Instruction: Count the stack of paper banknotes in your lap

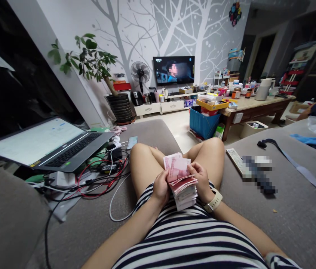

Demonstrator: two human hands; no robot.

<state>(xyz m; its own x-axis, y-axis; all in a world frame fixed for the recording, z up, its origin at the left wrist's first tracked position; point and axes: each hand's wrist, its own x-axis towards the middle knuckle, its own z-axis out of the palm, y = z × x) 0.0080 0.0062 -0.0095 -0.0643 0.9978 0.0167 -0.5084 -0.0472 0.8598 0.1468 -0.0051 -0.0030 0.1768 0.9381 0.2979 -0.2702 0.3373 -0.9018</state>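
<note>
A thick bundle of banknotes (185, 191) sits in the lower centre of the frame, held above the lap of a person in striped clothing (194, 241). The left hand (161, 187) grips it along the left side, and the right hand (202, 180) closes on it from the right, thumb near the upper corner; the fingers of both are drawn in on the paper, though those underneath are hidden. Pink notes stand spread at the top, while the layers below step out in a ragged, paler edge.

Each note should be light and limp, easily creased or torn at an edge; the whole bundle likely has some weight and springiness. Loose sheets may slip over one another, so the safest hold looks to be the two side edges, thumbs on top and fingers beneath, pressing lightly. A single note would best be taken by its upper corner.

At the right wrist is a pale-strapped watch (214, 201). An open laptop (75, 147) and tangled cables (113, 175) lie on the left of the frame; a white remote control (235, 161) rests on the grey sofa (295, 228) at right.
</note>
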